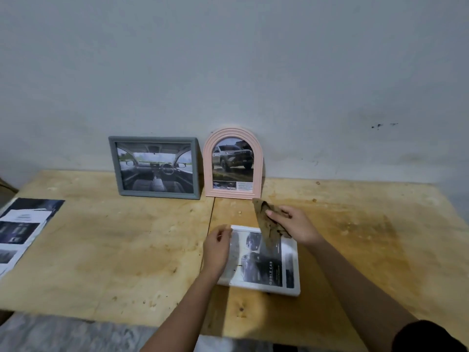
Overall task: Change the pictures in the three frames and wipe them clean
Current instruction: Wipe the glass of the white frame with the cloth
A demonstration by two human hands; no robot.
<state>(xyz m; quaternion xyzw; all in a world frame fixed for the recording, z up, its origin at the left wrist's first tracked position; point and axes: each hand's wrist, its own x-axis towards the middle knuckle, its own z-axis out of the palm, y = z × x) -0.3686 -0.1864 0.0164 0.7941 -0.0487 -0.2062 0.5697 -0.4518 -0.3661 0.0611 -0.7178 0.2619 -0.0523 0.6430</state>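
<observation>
We see a matt, stained plywood surface [127,250], a rough brown cloth [266,224], a smooth white frame [264,287], a ridged matt pink frame [258,168], a matt grey frame [152,140], and paper prints [22,224] at the left.

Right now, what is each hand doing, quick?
Left hand: grips the white frame by its left edge.
Right hand: holds the brown cloth.
</observation>
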